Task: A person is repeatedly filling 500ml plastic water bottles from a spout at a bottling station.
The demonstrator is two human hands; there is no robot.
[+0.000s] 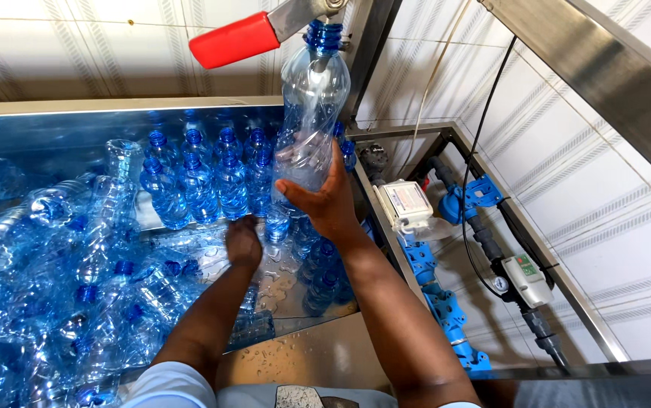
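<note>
- My right hand [325, 200] is clamped on an inverted clear bottle [312, 113], top centre, neck up at the red-handled tap [236, 39].
- My left hand [243, 240] is closing on a bottle at centre; whether it grips, I cannot tell.
- A standing row of bottles [204, 177] looks done; the heap of bottles [53, 287] lower left remains.

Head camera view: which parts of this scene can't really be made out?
- Left hand: fingers point away into the lying bottles, so whether it grips one is hidden.
- Raised bottle: its mouth is covered by the metal fitting above; the red-handled lever is cut by the top edge.
- Right hand: its palm side, hidden by the hand's own back.
- Bottles at far left: blurred, cut by the frame edge.
</note>
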